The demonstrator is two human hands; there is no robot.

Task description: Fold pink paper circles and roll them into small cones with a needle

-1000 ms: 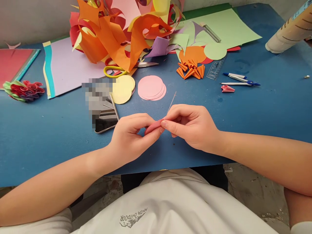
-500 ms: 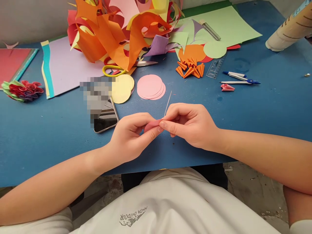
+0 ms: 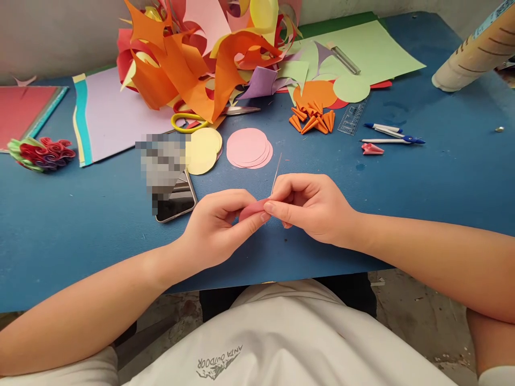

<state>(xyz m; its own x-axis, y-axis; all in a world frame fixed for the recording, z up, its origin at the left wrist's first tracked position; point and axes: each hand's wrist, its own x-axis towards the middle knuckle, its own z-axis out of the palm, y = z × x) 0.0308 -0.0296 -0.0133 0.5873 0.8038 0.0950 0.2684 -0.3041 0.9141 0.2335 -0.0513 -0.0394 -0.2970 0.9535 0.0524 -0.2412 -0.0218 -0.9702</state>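
Observation:
Both hands meet over the blue table [image 3: 80, 225] near its front edge. My left hand [image 3: 217, 225] pinches a curled pink paper piece [image 3: 251, 208] between thumb and fingers. My right hand [image 3: 311, 206] is closed on the same pink piece and on a thin needle-like stick [image 3: 276, 172] that points up and away from the fingers. Most of the pink piece is hidden inside the fingers. Just beyond the hands lie stacked pink paper circles [image 3: 247, 147] and yellow paper circles [image 3: 203, 150].
A phone [image 3: 175, 198] lies left of my hands. Behind are a heap of orange paper scraps [image 3: 193, 64], yellow-handled scissors [image 3: 193, 120], orange paper cones [image 3: 314, 120], a ruler [image 3: 352, 115], a compass and pen [image 3: 392, 136], one pink cone [image 3: 372, 149], paper roses [image 3: 42, 153], coloured sheets.
The stick has tilted slightly more upright in my right hand. Both hands keep their pinch on the pink piece and barely move; the view shifts a little.

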